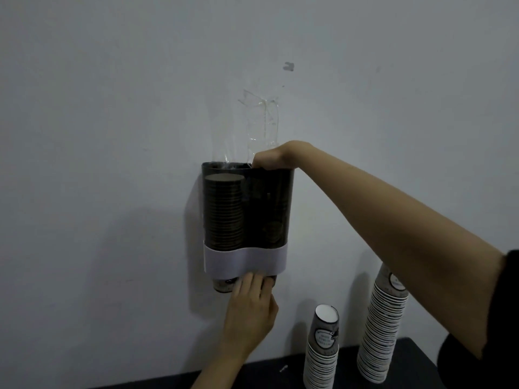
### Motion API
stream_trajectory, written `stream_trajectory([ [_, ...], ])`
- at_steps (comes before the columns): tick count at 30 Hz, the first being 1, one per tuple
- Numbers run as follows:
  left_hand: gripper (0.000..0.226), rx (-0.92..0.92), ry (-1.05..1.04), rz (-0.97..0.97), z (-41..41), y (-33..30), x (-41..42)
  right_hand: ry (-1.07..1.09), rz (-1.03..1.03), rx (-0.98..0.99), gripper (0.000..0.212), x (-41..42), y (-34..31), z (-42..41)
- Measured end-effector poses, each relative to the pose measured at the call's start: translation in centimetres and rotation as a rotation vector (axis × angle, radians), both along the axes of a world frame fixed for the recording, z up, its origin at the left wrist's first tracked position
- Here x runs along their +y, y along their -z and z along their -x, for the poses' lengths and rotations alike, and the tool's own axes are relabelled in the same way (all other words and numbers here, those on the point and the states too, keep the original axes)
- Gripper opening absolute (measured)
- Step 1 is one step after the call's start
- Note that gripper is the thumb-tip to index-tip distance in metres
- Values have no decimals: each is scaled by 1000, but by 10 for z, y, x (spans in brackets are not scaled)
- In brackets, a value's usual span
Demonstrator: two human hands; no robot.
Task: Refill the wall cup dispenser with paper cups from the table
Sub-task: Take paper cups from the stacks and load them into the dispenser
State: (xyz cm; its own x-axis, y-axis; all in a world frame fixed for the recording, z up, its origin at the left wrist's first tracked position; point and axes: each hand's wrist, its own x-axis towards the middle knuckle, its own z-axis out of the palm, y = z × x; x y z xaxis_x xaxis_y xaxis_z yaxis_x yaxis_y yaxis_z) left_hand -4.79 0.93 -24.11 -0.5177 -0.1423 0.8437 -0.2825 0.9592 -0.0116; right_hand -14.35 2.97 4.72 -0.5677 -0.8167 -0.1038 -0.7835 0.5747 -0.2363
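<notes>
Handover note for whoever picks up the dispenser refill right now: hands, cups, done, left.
Right hand: reaching into the top of the dispenser's right tube; fingers hidden inside, grip unclear.
Left hand: fingers up against the cups at the dispenser's bottom outlet, under the white band.
Left tube: stack of cups nearly to the top. Right tube: too dark to judge fill level.
On the table: short stack and tall stack, both upside down.
Left: finish the right tube, load from the table stacks.
</notes>
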Motion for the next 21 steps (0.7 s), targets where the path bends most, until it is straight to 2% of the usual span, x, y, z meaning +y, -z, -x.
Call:
stream_trajectory([
  [2, 23, -39, 55, -114, -2, 12, 4, -15, 7, 4, 29, 0, 1, 1],
  [5, 41, -70, 69, -196, 0, 16, 9, -22, 14, 0, 29, 0, 3, 4],
  [8, 53, -6, 38, -211, 4, 1, 12, -16, 10, -13, 29, -2, 2, 6],
  [21, 57, -6, 0, -177, 8, -11, 16, 16, -130, -147, 33, -7, -7, 4],
])
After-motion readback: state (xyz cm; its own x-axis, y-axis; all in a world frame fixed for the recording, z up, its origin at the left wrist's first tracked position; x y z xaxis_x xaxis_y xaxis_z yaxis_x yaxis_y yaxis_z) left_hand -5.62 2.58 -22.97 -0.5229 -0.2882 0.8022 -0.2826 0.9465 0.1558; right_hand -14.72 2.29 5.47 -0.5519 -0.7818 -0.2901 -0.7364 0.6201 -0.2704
